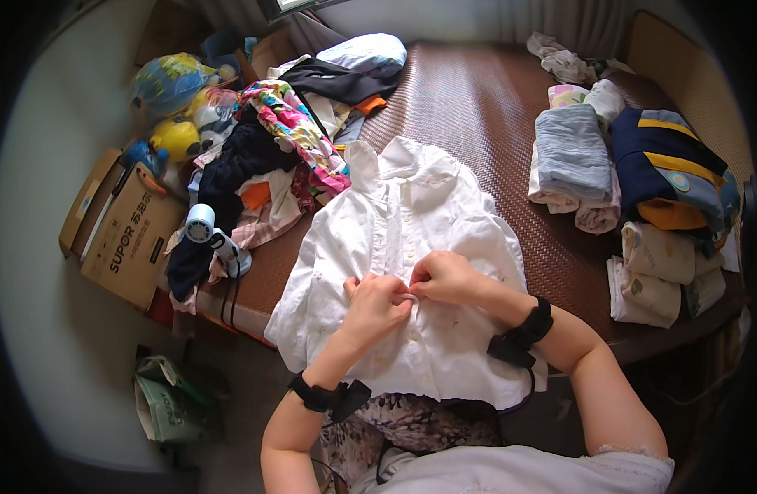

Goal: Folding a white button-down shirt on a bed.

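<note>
A white button-front shirt (pixel 354 247) lies spread before me, collar away from me, its lower hem hanging over the near edge of the bed. My left hand (pixel 378 309) pinches the front placket at mid-chest, a fold of cloth between thumb and fingers. Right beside it, my right hand (pixel 443 278) grips the same placket with its fingertips. Whatever button sits between the fingers is hidden. Above the hands the two front edges lie apart; below them the placket lies closed, with buttons showing. Black straps with small devices circle both forearms.
The bed carries a brown woven mat (pixel 452 92). At left are heaped clothes (pixel 249 154), a light-blue handheld appliance (pixel 230 247) with a cord, soft toys (pixel 174 139) and a cardboard box (pixel 128 234). Folded cloths (pixel 573 151) and a navy-yellow garment (pixel 669 167) stand at right. A green bag (pixel 171 401) is on the floor.
</note>
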`<state>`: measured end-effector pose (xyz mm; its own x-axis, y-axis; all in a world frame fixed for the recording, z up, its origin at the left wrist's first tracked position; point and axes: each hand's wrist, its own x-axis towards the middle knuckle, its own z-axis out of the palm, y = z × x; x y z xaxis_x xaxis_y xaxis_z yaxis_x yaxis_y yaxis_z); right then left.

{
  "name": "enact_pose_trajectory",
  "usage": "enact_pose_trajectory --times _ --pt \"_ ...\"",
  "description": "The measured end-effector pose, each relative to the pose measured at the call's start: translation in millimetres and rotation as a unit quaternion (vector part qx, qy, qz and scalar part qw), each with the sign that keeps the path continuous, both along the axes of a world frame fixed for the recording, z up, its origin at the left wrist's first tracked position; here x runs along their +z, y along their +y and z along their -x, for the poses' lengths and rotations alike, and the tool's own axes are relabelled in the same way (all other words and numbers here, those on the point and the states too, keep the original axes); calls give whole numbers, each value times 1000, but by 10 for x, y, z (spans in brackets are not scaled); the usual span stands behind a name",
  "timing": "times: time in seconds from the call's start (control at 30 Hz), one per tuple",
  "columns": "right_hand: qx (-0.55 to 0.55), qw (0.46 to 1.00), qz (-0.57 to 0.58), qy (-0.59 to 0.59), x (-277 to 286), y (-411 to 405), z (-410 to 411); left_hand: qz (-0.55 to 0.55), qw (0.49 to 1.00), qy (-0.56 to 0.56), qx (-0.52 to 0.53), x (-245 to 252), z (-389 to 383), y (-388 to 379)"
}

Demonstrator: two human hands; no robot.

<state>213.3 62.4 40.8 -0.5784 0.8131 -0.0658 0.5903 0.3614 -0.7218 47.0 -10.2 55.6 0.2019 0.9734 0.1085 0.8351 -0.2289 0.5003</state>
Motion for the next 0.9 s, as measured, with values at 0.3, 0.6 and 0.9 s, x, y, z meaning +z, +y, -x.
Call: enact_pose_trajectory --times 0.3,0.6,0.9 --pt "59 998 14 1 73 37 -62 -11 999 39 22 -9 -25 24" --pt "53 999 -1 14 62 24 -52 114 993 -8 13 -28 132 202" --pt "47 999 21 8 67 34 -49 134 986 -96 20 -50 135 205"
